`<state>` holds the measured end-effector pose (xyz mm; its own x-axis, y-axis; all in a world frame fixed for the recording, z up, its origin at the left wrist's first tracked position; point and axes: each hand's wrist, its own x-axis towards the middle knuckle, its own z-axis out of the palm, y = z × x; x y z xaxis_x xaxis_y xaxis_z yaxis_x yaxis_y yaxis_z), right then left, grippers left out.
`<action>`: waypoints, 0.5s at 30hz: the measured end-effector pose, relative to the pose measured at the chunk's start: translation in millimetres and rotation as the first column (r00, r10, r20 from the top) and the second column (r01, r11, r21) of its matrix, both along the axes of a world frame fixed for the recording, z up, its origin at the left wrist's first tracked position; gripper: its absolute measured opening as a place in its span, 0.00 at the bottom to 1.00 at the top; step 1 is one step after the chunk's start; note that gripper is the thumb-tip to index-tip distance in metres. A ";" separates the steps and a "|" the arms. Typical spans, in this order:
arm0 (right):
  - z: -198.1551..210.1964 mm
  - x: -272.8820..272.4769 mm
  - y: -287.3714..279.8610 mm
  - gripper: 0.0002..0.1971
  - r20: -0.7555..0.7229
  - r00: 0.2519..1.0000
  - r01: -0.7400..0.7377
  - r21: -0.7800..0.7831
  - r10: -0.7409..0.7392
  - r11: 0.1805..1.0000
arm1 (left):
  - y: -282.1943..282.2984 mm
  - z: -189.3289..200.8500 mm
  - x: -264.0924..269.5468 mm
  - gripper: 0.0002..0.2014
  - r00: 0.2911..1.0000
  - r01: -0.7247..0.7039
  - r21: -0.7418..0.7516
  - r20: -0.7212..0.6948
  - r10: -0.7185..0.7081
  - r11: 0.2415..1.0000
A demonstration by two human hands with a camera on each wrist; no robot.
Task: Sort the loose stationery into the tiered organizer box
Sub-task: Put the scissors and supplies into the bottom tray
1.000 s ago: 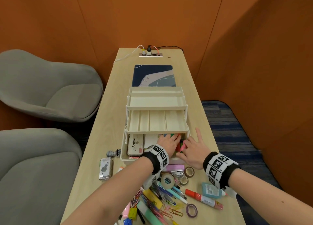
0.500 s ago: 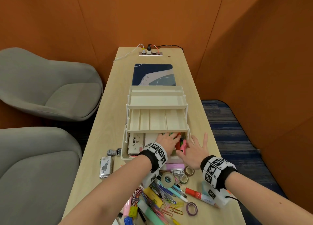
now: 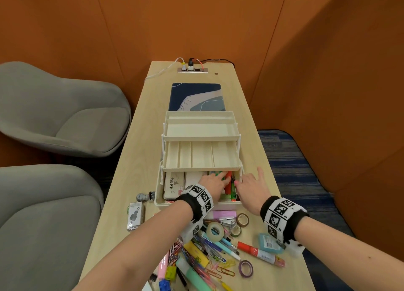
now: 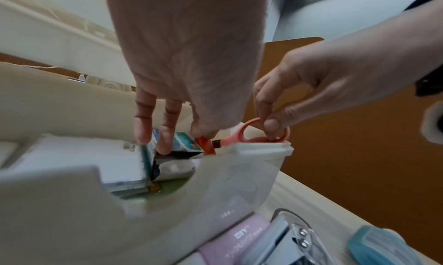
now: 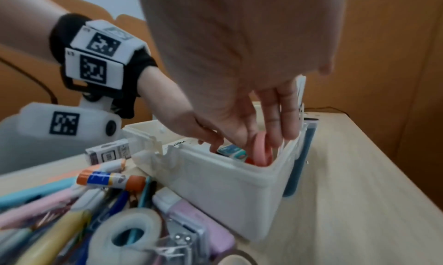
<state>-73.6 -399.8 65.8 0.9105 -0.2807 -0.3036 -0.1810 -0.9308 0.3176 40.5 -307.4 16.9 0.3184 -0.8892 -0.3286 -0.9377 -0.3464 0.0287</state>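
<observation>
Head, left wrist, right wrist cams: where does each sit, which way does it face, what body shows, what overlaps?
Head: worn high, facing forward and down the table at the organizer box; both forearms, left hand, right hand.
Left wrist: low under the wrist, along the fingers into the box's bottom bin; right hand pinching pink scissors.
Right wrist: low, facing the box's near corner; left wristband.
Shared: scissors, both hands.

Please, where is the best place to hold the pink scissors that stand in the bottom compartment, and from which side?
Probably the pink scissors by their handle loop, from above: it alone rises over the box rim, and the right hand already pinches it.
</observation>
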 end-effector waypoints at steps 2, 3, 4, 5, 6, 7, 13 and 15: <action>0.0 0.9 4.5 0.10 0.099 0.994 0.045 0.082 -0.053 0.996 | 0.1 0.3 1.3 0.37 1.000 0.000 -0.005 -0.006 0.000 1.000; -1.7 1.9 5.3 0.10 0.137 0.988 0.056 0.152 -0.077 0.987 | 0.1 0.2 1.9 0.36 1.000 -0.002 -0.004 -0.010 0.002 1.000; -4.2 2.7 6.2 0.11 0.173 0.980 0.061 0.231 -0.102 0.971 | 0.0 0.5 2.3 0.34 1.000 -0.003 0.001 -0.017 0.003 1.000; -7.0 3.5 7.4 0.13 0.208 0.969 0.068 0.306 -0.136 0.950 | 0.0 0.8 2.7 0.31 1.000 -0.002 0.005 -0.021 0.002 1.000; -10.0 3.7 8.4 0.15 0.240 0.956 0.074 0.363 -0.170 0.929 | -0.1 0.9 2.9 0.30 1.000 0.001 0.008 -0.019 -0.001 1.000; -12.4 4.3 9.5 0.16 0.269 0.943 0.077 0.397 -0.196 0.915 | 0.1 0.5 3.5 0.29 1.000 0.006 0.007 -0.018 -0.006 1.000; -25.7 2.8 11.1 0.11 0.180 0.926 0.172 0.583 -0.333 0.794 | 0.4 -0.6 4.1 0.34 0.999 -0.005 0.004 -0.049 0.005 1.000; -28.3 4.0 12.2 0.12 0.127 0.934 0.202 0.585 -0.335 0.786 | -0.2 0.5 4.9 0.34 0.999 -0.004 0.023 -0.045 0.005 1.000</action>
<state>-69.7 -387.5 37.5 0.8831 -0.3675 -0.2916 -0.4511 -0.8359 -0.3127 45.4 -307.6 17.4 0.3068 -0.8800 -0.3626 -0.9340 -0.3517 0.0633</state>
